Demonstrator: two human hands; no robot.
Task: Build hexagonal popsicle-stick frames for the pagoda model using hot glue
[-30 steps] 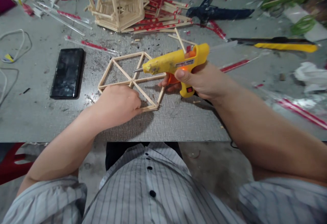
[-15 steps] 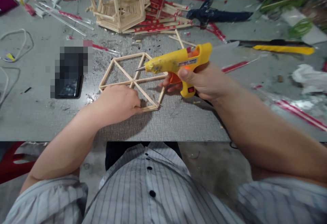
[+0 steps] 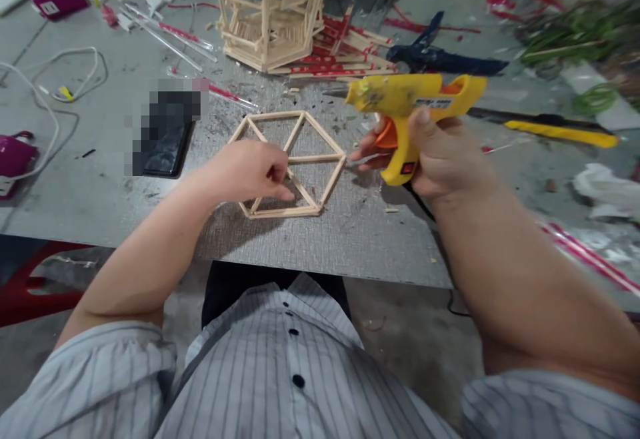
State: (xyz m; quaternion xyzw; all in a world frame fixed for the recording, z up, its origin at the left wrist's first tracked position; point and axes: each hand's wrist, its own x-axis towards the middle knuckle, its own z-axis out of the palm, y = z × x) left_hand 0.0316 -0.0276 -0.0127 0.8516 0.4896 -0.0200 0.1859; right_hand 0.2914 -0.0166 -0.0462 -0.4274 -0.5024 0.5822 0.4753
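A hexagonal frame of thin wooden sticks (image 3: 331, 184) with spokes meeting in the middle lies on the grey table. Over its left half is my left hand (image 3: 253, 171), fingers curled and thumb near the index finger. Whether anything is between those fingertips I cannot make out; the hand hides the hub and left spokes. My right hand (image 3: 433, 152) grips a yellow hot glue gun (image 3: 400, 95) by its handle, with fingers around the orange trigger. The gun's metal nozzle points left, above and beyond the frame's upper right side.
A small stick-built pavilion (image 3: 267, 22) stands at the back beside red-and-wood sticks (image 3: 345, 52). Dark blue pliers-like tool (image 3: 445, 59) and a yellow utility knife (image 3: 560, 133) lie right. A phone (image 3: 167, 139) and white cable (image 3: 97, 69) lie left. The table's front edge runs near my body.
The glue gun has moved right, its nozzle away from the frame's middle. My left hand has shifted from the frame's near edge up over its inner spokes. The view has shifted slightly.
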